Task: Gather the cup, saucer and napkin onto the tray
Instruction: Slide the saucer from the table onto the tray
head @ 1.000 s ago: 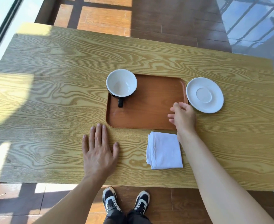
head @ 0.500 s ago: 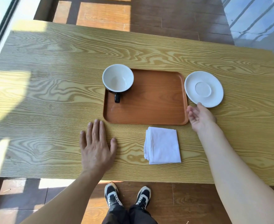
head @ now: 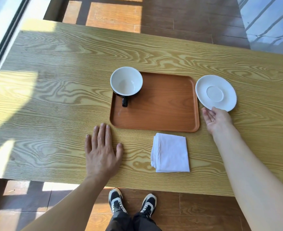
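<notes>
A brown tray [head: 162, 110] lies in the middle of the wooden table [head: 54, 97]. A cup [head: 126, 83], white inside and black outside, stands in the tray's far left corner with its handle toward me. A white saucer [head: 215, 92] sits on the table just right of the tray. My right hand [head: 216, 120] is palm up at the saucer's near edge, fingertips touching or slipping under the rim; I cannot tell whether it grips. A folded white napkin [head: 170, 153] lies on the table in front of the tray. My left hand [head: 102, 152] rests flat on the table, left of the napkin.
The table's near edge runs just above my shoes [head: 132, 203]. A window frame [head: 5, 40] borders the table's left side. Wooden floor lies beyond the far edge.
My right hand has moved from the tray's right rim over to the saucer's near edge and turned palm up. The left hand stays flat on the table.
</notes>
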